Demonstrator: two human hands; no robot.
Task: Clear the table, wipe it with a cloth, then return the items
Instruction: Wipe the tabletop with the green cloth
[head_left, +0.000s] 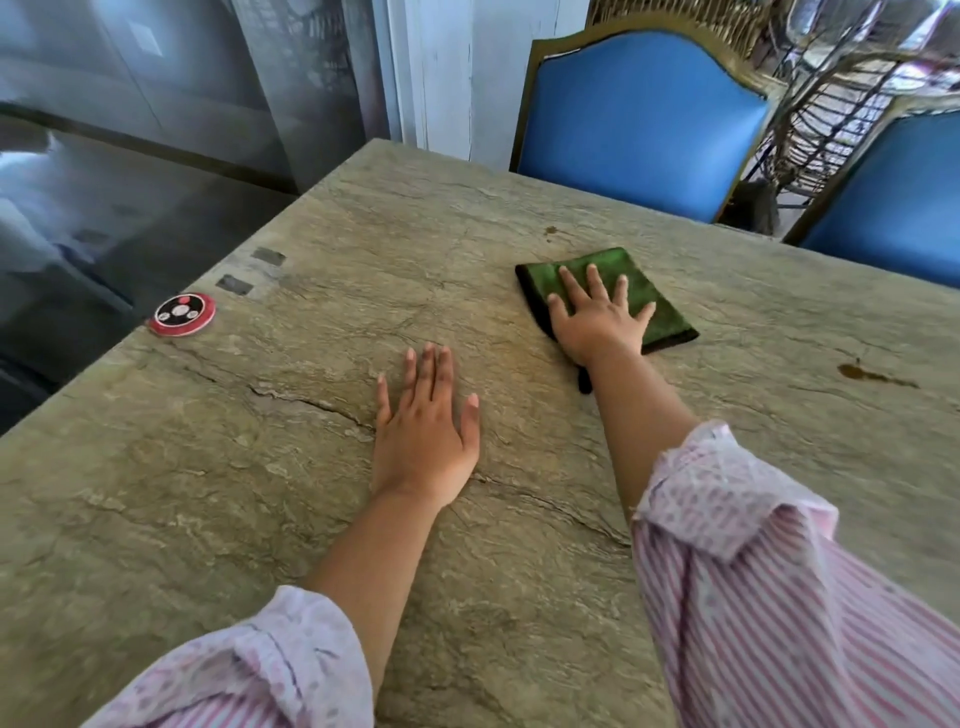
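Observation:
A folded green cloth (660, 306) lies on the stone table (260, 493), right of centre. My right hand (597, 322) presses flat on the cloth with its fingers spread, covering the cloth's near left part. My left hand (423, 431) rests palm down on the bare table top, fingers nearly together, holding nothing. A brown liquid stain (865, 373) marks the table to the right of the cloth. A smaller dark spot (549, 231) sits beyond the cloth.
A round red and black call button (182, 313) sits at the table's left edge, near two grey stickers (252, 270). Two blue upholstered chairs (639, 124) (893, 202) stand at the far side. A wicker frame (831, 130) is behind them.

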